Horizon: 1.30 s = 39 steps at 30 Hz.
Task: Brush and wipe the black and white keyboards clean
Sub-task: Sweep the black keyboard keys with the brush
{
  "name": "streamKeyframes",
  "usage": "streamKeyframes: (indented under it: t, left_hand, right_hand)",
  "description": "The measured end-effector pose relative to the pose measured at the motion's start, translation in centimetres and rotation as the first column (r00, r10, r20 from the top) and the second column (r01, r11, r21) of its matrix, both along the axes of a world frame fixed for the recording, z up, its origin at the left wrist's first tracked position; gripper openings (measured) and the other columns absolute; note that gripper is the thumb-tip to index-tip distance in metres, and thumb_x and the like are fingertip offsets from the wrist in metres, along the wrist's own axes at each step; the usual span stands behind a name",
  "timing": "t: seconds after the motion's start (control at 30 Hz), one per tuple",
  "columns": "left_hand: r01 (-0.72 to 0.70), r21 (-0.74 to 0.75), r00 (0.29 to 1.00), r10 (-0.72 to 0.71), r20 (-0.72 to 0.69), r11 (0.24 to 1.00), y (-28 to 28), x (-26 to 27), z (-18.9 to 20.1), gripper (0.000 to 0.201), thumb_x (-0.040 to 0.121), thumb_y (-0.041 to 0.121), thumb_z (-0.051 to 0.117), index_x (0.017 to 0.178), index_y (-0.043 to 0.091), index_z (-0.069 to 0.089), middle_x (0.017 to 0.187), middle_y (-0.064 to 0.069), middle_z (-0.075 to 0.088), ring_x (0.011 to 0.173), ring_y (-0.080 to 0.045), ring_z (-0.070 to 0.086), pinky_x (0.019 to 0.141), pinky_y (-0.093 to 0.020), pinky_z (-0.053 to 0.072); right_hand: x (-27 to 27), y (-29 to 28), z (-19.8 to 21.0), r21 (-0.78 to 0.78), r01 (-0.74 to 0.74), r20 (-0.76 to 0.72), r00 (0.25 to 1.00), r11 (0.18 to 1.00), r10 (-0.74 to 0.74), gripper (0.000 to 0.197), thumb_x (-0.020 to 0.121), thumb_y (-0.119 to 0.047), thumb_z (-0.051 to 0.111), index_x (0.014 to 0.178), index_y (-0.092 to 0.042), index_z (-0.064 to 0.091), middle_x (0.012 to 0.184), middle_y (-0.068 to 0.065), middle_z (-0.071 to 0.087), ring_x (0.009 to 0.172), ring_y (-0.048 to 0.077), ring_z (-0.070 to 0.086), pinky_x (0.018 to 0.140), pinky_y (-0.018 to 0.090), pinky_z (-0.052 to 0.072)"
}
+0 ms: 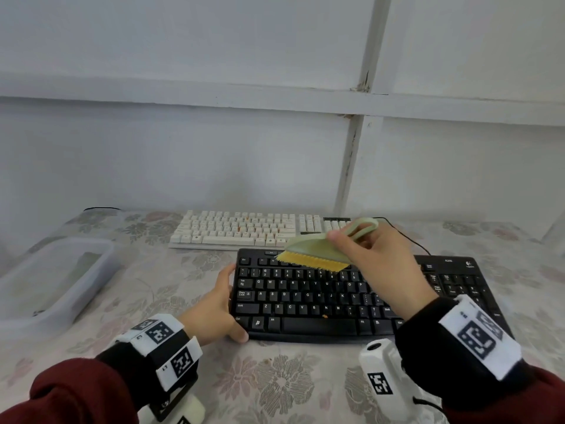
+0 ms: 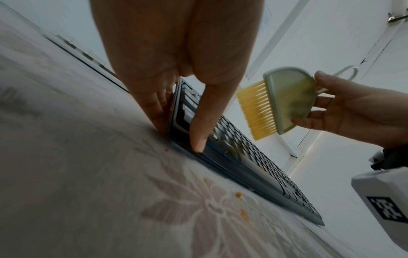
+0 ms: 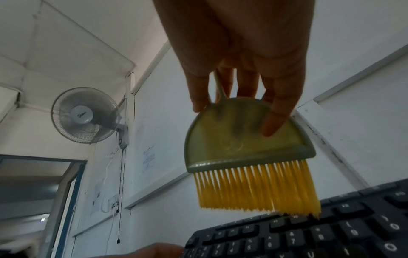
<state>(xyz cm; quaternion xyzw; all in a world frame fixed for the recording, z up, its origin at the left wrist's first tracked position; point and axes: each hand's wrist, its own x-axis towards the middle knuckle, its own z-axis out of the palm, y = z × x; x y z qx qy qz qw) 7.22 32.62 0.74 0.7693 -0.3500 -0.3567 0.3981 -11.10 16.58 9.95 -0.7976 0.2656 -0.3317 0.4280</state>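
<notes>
A black keyboard (image 1: 321, 301) lies on the flowered tablecloth in front of me, with a white keyboard (image 1: 244, 229) behind it near the wall. My right hand (image 1: 376, 264) grips a pale green brush (image 1: 321, 246) with yellow bristles (image 1: 312, 261), held over the black keyboard's top rows, bristle tips at or just above the keys (image 3: 287, 225). My left hand (image 1: 217, 307) holds the keyboard's left end, thumb (image 2: 198, 132) on its front corner, fingers along the side edge. An orange crumb (image 1: 325, 316) sits near the space bar.
A clear plastic box (image 1: 55, 280) stands at the left of the table. A black cable (image 1: 409, 237) runs behind the right hand. Orange crumbs (image 2: 239, 195) lie on the cloth in front of the keyboard. A wall fan (image 3: 86, 115) hangs high up.
</notes>
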Motion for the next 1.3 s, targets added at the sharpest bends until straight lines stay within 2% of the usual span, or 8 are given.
streamKeyframes:
  t: [0.13, 0.27, 0.53, 0.6, 0.73, 0.87, 1.1, 1.3]
  left_hand:
    - [-0.019, -0.01, 1.0, 0.019, 0.005, 1.0, -0.1, -0.1, 0.1, 0.121, 0.061, -0.015, 0.072, 0.144, 0.035, -0.001, 0.111, -0.001, 0.054, 0.096, -0.019, 0.062, 0.084, -0.037, 0.054]
    - [-0.026, -0.017, 1.0, 0.026, 0.007, 1.0, -0.2, -0.2, 0.2, 0.124, 0.058, -0.016, 0.072, 0.144, 0.037, 0.0, 0.109, 0.0, 0.055, 0.096, -0.019, 0.064, 0.083, -0.039, 0.055]
    - [-0.026, -0.017, 0.999, 0.027, 0.041, 1.0, -0.2, -0.3, 0.2, 0.13, 0.057, -0.016, 0.074, 0.146, 0.038, -0.004, 0.104, 0.004, 0.06, 0.097, -0.017, 0.062, 0.086, -0.041, 0.054]
    - [-0.027, -0.01, 0.998, 0.028, 0.058, 1.0, -0.2, -0.3, 0.3, 0.129, 0.058, -0.016, 0.074, 0.145, 0.038, -0.004, 0.103, 0.005, 0.058, 0.097, -0.017, 0.061, 0.086, -0.04, 0.054]
    - [-0.016, -0.006, 0.998, 0.016, 0.066, 1.0, -0.1, -0.3, 0.3, 0.128, 0.059, -0.015, 0.074, 0.145, 0.04, -0.003, 0.105, 0.006, 0.058, 0.099, -0.018, 0.062, 0.087, -0.039, 0.054]
    - [-0.008, -0.021, 0.998, 0.01, 0.059, 1.0, -0.1, -0.1, 0.1, 0.128, 0.058, -0.014, 0.073, 0.144, 0.042, -0.003, 0.109, 0.004, 0.059, 0.097, -0.02, 0.064, 0.086, -0.041, 0.054]
    - [-0.001, -0.025, 0.997, 0.003, 0.077, 1.0, -0.2, 0.0, -0.2, 0.129, 0.056, -0.01, 0.073, 0.143, 0.044, -0.005, 0.114, 0.003, 0.059, 0.1, -0.02, 0.062, 0.089, -0.043, 0.052]
    - [0.004, -0.025, 0.997, -0.002, 0.073, 1.0, -0.3, 0.2, -0.5, 0.131, 0.056, -0.011, 0.074, 0.142, 0.047, -0.006, 0.112, 0.003, 0.06, 0.098, -0.02, 0.064, 0.088, -0.042, 0.053]
  right_hand:
    - [1.5, 0.8, 0.3, -0.067, -0.024, 0.014, 1.0, 0.997, 0.025, 0.03, 0.089, -0.036, 0.058, 0.082, -0.007, 0.059, 0.07, 0.004, 0.058, 0.061, 0.014, 0.047, 0.063, 0.02, 0.042]
    - [3.9, 2.9, 0.4, -0.167, -0.104, -0.009, 0.995, 0.98, 0.103, 0.02, 0.094, -0.029, 0.053, 0.079, -0.015, 0.052, 0.068, -0.009, 0.053, 0.058, -0.001, 0.045, 0.057, 0.011, 0.038]
    - [7.2, 5.1, -1.9, -0.227, -0.087, -0.017, 0.996, 0.97, 0.086, 0.017, 0.093, -0.036, 0.049, 0.081, -0.025, 0.045, 0.078, -0.002, 0.06, 0.088, 0.03, 0.056, 0.075, 0.046, 0.05]
    - [6.6, 4.7, -1.9, -0.218, -0.063, 0.009, 0.998, 0.974, 0.066, 0.016, 0.093, -0.032, 0.049, 0.078, -0.026, 0.045, 0.076, -0.002, 0.059, 0.086, 0.027, 0.056, 0.074, 0.042, 0.051]
    - [4.2, 2.5, -1.5, -0.193, 0.013, 0.012, 1.0, 0.981, -0.011, 0.028, 0.095, -0.019, 0.049, 0.07, -0.028, 0.039, 0.067, -0.008, 0.051, 0.062, 0.01, 0.047, 0.057, 0.015, 0.042]
    - [2.7, 0.8, -1.1, -0.208, 0.117, 0.058, 0.993, 0.971, -0.107, 0.023, 0.092, -0.018, 0.053, 0.072, -0.022, 0.042, 0.063, -0.011, 0.046, 0.067, 0.016, 0.044, 0.07, 0.027, 0.039]
    - [2.8, 1.8, -1.3, -0.152, 0.01, 0.094, 0.996, 0.988, 0.005, 0.019, 0.093, -0.016, 0.055, 0.074, -0.016, 0.049, 0.066, -0.009, 0.05, 0.058, -0.002, 0.046, 0.058, 0.009, 0.039]
    - [-0.5, -1.7, -0.7, -0.201, 0.194, 0.083, 0.98, 0.96, -0.181, 0.025, 0.092, -0.013, 0.055, 0.07, -0.02, 0.047, 0.063, -0.009, 0.05, 0.055, -0.003, 0.047, 0.055, 0.009, 0.037]
